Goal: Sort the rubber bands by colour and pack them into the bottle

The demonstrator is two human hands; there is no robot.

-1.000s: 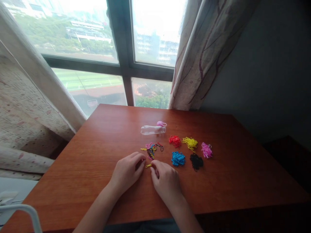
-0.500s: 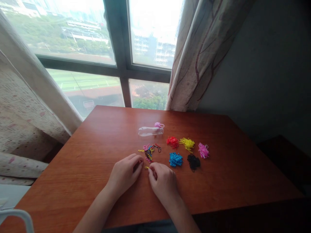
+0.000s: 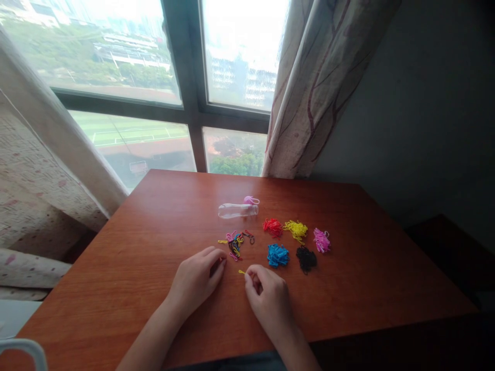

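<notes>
My right hand [image 3: 270,296] pinches a small yellow loop [image 3: 242,271], which looks like a small rubber band, between thumb and forefinger just above the table. To its left, my left hand [image 3: 201,273] rests on the table with thumb and fingers curled together. A speck of red shows near those fingertips, too small to name. Just beyond both hands lies a loose mixed pile of loops [image 3: 235,245] in pink, yellow, black, blue and red.
Sorted piles lie on the right: red [image 3: 273,227], yellow [image 3: 296,230], blue [image 3: 278,255], black [image 3: 307,258] and pink [image 3: 322,240]. A clear bottle [image 3: 236,210] lies on its side beside a pink looped cap [image 3: 251,200]. The wooden table [image 3: 154,216] meets a curtained window.
My right hand has moved a little to the right and nearer me with the yellow loop, away from my left hand. The left hand has stayed almost still.
</notes>
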